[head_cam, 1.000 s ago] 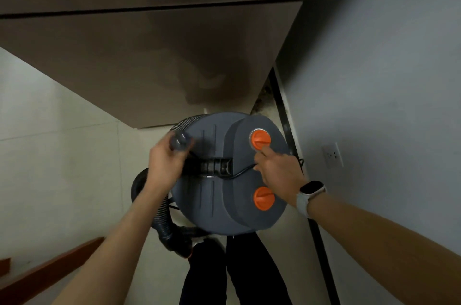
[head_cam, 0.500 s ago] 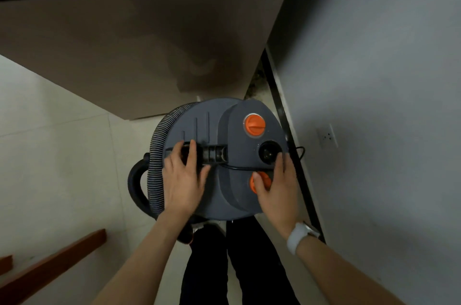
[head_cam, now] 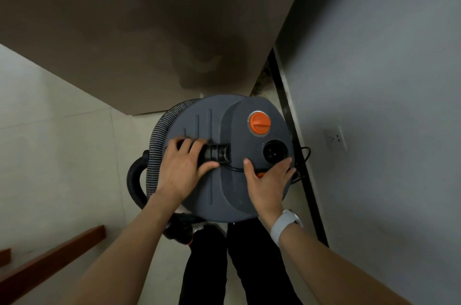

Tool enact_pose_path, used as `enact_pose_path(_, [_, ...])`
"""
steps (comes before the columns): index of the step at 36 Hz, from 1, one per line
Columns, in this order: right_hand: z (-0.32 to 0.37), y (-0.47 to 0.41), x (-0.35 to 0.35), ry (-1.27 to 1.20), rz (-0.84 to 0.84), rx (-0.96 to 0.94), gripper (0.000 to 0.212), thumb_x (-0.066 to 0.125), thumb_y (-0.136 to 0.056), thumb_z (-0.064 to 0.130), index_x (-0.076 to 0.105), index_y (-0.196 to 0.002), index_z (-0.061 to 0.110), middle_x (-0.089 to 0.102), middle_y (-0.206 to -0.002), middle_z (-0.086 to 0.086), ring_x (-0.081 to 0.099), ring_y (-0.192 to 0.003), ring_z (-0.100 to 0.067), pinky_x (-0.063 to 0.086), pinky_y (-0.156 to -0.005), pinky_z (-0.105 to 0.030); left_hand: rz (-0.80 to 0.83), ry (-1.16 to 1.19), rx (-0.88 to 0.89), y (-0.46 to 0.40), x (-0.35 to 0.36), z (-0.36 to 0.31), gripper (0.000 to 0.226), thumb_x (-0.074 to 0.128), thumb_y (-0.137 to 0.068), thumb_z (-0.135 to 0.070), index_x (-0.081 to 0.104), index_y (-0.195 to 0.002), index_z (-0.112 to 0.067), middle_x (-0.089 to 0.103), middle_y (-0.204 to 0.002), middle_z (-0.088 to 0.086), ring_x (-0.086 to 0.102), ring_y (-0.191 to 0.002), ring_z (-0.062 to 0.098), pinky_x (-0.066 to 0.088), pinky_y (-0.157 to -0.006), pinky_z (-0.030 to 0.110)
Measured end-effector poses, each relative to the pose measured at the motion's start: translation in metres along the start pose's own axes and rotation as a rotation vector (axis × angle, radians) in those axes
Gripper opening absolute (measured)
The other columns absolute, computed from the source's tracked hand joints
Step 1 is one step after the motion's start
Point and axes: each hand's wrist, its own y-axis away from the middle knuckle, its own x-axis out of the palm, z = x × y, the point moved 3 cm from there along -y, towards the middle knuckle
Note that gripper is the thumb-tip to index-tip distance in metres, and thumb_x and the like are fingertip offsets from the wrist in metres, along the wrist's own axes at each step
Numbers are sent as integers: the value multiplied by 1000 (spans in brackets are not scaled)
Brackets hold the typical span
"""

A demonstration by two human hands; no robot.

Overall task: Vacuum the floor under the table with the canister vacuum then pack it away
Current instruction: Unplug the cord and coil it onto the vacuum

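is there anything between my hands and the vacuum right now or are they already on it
Nothing visible stands between them. Your left hand grips the black handle on top of the round grey canister vacuum. Your right hand rests flat on the lid, covering most of the nearer orange knob.

We have a single view, from a wide-angle camera on the person's head, looking almost straight down. It sits close above the round vacuum (head_cam: pixel 224 155), which fills the centre. Both forearms reach in from the bottom edge. The floor (head_cam: pixel 57 145) lies to the left, a wall (head_cam: pixel 374 80) climbs the right side, curved by the lens.
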Motion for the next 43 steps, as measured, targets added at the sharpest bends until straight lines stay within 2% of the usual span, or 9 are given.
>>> enact_pose_path(8, [10,18,22,44,103,-85,111,60,-85,51,-16,-146,-2,-17,-157,-12,-22,-143,-29,-5,-119,-39,-49,-31,-74,27,-4,27,69,36,-84,-64,61,-112,-5,57,-125,16,51,-101,40,43,-89,46])
enact_pose_path(12, [23,32,42,80,166,-163,111,61,-84,51,-15,-146,-2,-16,-157,-12,-21,-143,-29,-4,-119,-40,-43,-34,-147,53,-7,54,77,23,-89,-69,61,-109,-5,65,-110,14,52,-94,38,36,-87,39])
enact_pose_path(15, [37,42,61,129,244,-244,111,62,-85,49,-15,-146,-1,-15,-158,-12,-21,-143,-29,-3,-119,-41,-59,-10,-253,79,-7,75,80,20,-89,-71,62,-108,-6,66,-99,15,54,-92,38,42,-82,43])
enact_pose_path(23, [81,67,128,339,470,-501,107,59,-86,50,-13,-148,1,-13,-158,-11,-20,-144,-28,-3,-119,-38,-121,94,-598,152,-5,122,83,16,-87,-74,58,-109,-6,63,-94,19,57,-84,40,47,-69,48])
enact_pose_path(26, [98,77,154,440,548,-600,106,59,-87,49,-12,-148,1,-12,-158,-11,-19,-144,-28,-2,-119,-38,-148,137,-741,177,-3,132,78,25,-87,-72,58,-108,-5,63,-92,21,57,-81,42,47,-66,48])
enact_pose_path(28, [109,85,172,502,619,-659,105,59,-87,49,-13,-148,3,-13,-159,-10,-19,-144,-28,-2,-119,-39,-175,195,-852,193,-1,136,71,35,-86,-67,57,-109,-4,62,-96,22,55,-83,43,46,-69,51])
enact_pose_path(32, [129,100,203,653,729,-774,99,55,-90,48,-12,-149,5,-13,-159,-7,-18,-144,-27,0,-119,-38,-213,298,-1018,219,2,141,67,37,-83,-62,54,-115,-6,60,-104,20,52,-93,42,42,-80,54])
enact_pose_path(36, [145,115,232,806,801,-891,90,49,-94,45,-12,-150,6,-13,-159,-6,-16,-145,-25,0,-117,-35,-241,367,-1102,240,2,142,62,38,-87,-58,52,-120,-8,59,-108,18,51,-99,41,42,-83,53])
enact_pose_path(43, [171,132,271,1018,942,-1018,93,50,-94,47,-15,-149,10,-18,-158,-4,-16,-145,-22,2,-118,-36,-275,540,-1252,252,3,136,52,48,-94,-42,44,-134,-10,54,-121,16,48,-111,39,40,-86,50])
